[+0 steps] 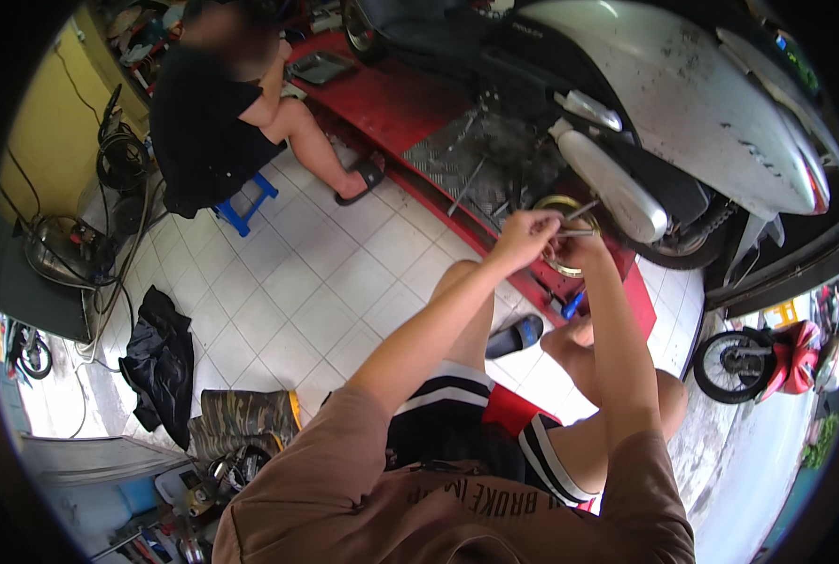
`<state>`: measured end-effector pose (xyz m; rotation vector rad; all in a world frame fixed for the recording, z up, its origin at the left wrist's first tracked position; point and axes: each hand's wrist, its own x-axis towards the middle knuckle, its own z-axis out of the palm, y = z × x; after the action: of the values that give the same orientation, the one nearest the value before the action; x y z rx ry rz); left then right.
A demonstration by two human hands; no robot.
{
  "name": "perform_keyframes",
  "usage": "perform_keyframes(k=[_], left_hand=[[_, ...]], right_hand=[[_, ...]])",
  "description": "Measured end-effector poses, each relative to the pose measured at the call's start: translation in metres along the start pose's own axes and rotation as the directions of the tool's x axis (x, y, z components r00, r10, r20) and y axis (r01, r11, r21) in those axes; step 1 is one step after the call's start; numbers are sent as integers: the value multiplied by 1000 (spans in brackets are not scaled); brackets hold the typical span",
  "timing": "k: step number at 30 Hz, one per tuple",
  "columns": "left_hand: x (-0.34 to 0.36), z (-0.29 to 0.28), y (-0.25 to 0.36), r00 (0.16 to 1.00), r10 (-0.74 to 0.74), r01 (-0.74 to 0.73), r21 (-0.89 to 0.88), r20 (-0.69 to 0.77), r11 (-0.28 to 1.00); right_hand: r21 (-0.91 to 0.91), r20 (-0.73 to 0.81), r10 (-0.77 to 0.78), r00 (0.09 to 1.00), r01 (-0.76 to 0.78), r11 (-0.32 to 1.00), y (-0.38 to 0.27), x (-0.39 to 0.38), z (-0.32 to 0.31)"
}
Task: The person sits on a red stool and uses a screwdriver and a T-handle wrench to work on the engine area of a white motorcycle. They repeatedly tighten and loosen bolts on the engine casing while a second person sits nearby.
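Observation:
Both hands meet over the near end of the red platform, beside a grey scooter. My left hand is closed, fingers pinched around a thin metal rod that points right across the other hand. Close against it, my right hand is also closed; what its curled fingers hold is hidden. Behind and below the hands shows a round gold-coloured rim. Another slim metal piece sticks out just above them. A blue-handled tool lies on the platform under my right forearm.
The red platform carries a dark metal plate, a long thin rod and a grey tray. At the left another person sits on a blue stool. Black cloth lies on the tiled floor; a red motorcycle stands right.

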<state>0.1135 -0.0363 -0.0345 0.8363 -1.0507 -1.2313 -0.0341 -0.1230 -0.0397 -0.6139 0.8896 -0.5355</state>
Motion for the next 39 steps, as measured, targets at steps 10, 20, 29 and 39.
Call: perform_keyframes(k=[10, 20, 29, 39], left_hand=[[69, -216, -167, 633, -315, 771, 535, -708, 346], [118, -216, -142, 821, 156, 312, 659, -550, 685], [151, -145, 15, 846, 526, -146, 987, 90, 67], [173, -122, -36, 952, 154, -229, 951, 263, -209]], right_hand=[[294, -240, -76, 968, 147, 945, 41, 5, 4], [226, -164, -92, 982, 128, 966, 54, 12, -25], [280, -112, -126, 986, 153, 948, 55, 16, -31], [284, -127, -129, 983, 161, 945, 50, 9, -29]])
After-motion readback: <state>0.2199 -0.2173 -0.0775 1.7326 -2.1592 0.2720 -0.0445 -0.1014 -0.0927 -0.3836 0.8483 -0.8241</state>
